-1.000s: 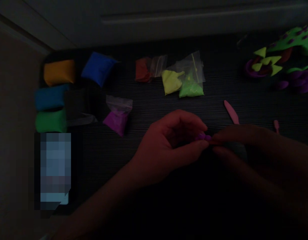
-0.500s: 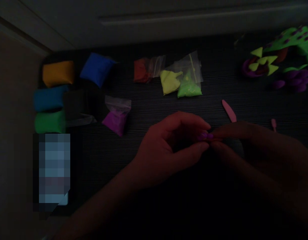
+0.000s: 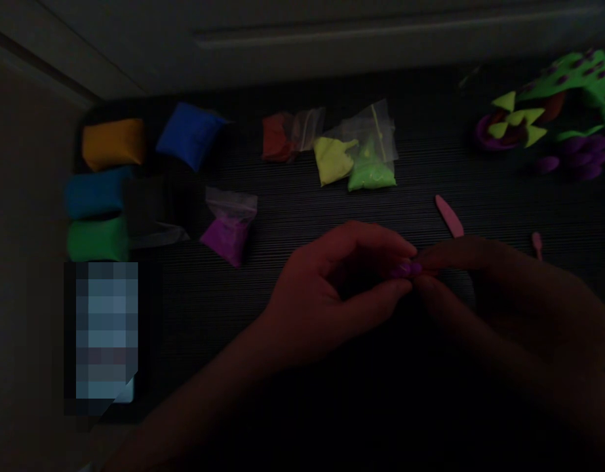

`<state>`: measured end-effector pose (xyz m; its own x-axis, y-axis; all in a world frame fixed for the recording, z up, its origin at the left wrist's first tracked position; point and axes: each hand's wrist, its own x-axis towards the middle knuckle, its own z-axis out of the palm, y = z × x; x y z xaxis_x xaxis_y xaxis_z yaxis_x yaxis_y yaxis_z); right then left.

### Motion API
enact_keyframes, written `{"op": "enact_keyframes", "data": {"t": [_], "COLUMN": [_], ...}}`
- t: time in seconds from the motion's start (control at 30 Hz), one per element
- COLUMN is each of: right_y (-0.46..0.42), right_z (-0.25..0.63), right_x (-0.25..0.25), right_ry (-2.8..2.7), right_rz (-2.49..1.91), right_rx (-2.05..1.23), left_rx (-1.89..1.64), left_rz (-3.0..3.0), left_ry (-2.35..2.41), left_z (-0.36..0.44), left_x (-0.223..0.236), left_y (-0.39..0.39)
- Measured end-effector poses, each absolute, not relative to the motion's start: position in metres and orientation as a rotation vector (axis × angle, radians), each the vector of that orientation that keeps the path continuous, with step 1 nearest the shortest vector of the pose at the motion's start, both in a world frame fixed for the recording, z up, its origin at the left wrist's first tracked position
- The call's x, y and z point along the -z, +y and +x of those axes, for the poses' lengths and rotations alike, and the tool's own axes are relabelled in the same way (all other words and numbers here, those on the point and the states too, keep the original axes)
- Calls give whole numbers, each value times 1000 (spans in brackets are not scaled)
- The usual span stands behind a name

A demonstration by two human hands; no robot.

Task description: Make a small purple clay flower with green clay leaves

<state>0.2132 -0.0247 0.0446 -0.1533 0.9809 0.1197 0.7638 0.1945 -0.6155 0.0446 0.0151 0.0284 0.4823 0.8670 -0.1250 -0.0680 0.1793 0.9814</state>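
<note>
The scene is very dark. My left hand and my right hand meet at the middle of a dark ribbed mat. Both pinch a small purple clay piece between their fingertips, just above the mat. Just beyond my right hand lie a pink modelling tool and a smaller pink tool.
Bags of clay lie at the left and back: orange, blue, teal, green, purple, red, yellow, light green. A green and purple clay figure sits at the far right. A lit phone lies at the left.
My fingertips have closed in a little on the purple piece and turned it slightly. The view has shifted a touch; the bags and tools lie as before.
</note>
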Motion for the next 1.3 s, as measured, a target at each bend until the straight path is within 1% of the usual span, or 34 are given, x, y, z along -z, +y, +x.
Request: {"op": "enact_keyframes", "data": {"t": [0.13, 0.23, 0.4, 0.53, 0.8, 1.0, 1.17, 1.3], "right_y": [-25, -26, -24, -24, -25, -23, -20, -20], "right_z": [214, 214, 214, 215, 217, 216, 215, 214], "right_x": [-44, -42, -37, -35, -37, -36, -36, -33], "right_ry": [-1982, -2011, -2061, -2060, -1933, -1948, -1999, -2056], "right_rz": [-1630, -1621, -1601, -1605, -1658, -1683, -1646, -1626], "right_rx": [-540, -454, -328, -357, -533, -446, -448, -346], "left_rx": [-784, -785, -671, -671, -757, -764, -750, -765], "left_rz": [1093, 939, 743, 742, 807, 833, 825, 816], "left_ry": [817, 797, 707, 702, 789, 804, 831, 851], "left_z": [46, 46, 45, 44, 46, 47, 47, 48], "left_x": [-27, -23, -17, -18, -19, -18, -18, -17], "left_y": [16, 18, 22, 23, 21, 20, 21, 20]}}
